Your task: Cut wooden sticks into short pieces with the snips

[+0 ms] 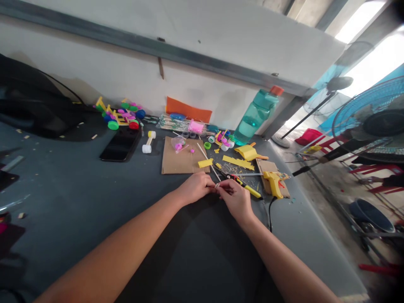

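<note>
My left hand and my right hand meet over the dark table, fingertips pinched together around something small and pale that I cannot make out. A thin white stick slants across the cardboard just beyond them; whether its near end touches the fingers is unclear. Beside my right hand lie a cutter with a yellow handle and a yellow glue gun on a small cardboard piece. Past my left hand is a square of cardboard, bearing a yellow strip and pink bits.
A teal bottle leans in view near the wall. Farther left are a phone, a white-wheeled piece and colourful wheeled models. Yellow scraps lie beyond my right hand. A fan stands off the table's right edge.
</note>
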Available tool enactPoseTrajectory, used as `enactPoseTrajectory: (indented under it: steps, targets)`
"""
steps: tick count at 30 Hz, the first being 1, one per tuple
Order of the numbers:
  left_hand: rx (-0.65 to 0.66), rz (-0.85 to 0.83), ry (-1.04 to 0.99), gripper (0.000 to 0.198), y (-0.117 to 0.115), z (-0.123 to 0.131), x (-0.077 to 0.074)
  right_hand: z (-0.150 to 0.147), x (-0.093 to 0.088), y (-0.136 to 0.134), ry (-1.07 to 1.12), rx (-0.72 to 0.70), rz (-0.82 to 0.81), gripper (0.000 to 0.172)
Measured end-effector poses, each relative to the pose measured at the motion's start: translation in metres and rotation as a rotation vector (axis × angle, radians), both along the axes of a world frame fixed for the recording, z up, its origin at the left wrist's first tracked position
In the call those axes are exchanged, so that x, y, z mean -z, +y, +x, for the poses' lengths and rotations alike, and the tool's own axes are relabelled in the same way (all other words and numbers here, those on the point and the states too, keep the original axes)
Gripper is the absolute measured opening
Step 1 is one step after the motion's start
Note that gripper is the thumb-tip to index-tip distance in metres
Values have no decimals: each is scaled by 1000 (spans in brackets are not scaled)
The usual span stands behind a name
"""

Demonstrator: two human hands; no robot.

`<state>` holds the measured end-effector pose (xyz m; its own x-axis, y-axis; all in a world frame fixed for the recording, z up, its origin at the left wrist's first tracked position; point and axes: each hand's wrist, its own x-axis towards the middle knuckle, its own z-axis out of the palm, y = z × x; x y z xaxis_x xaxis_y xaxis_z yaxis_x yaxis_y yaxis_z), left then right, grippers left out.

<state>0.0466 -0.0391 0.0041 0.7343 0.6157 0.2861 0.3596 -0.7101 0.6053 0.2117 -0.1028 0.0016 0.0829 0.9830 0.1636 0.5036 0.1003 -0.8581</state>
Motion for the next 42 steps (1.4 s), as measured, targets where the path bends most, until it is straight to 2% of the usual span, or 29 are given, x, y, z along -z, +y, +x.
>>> enactPoseTrajectory:
  steps: [4,15,30,38,42]
  targets:
    - [1,24,-5,16,1,-2,1,-2,-3,-2,4,-23,-5,13]
    - [4,138,54,29,-6,0,-2,-2,-6,-2,-44,4,16,11]
    - [13,276,132,26,-10,2,-1,2,-3,-3,-66,-20,14,13]
    - [11,261,119,24,-11,2,0,1,-8,-5,-141,-41,67,16]
    - [34,109,30,23,-7,2,2,0,-8,-4,-75,-13,38,16]
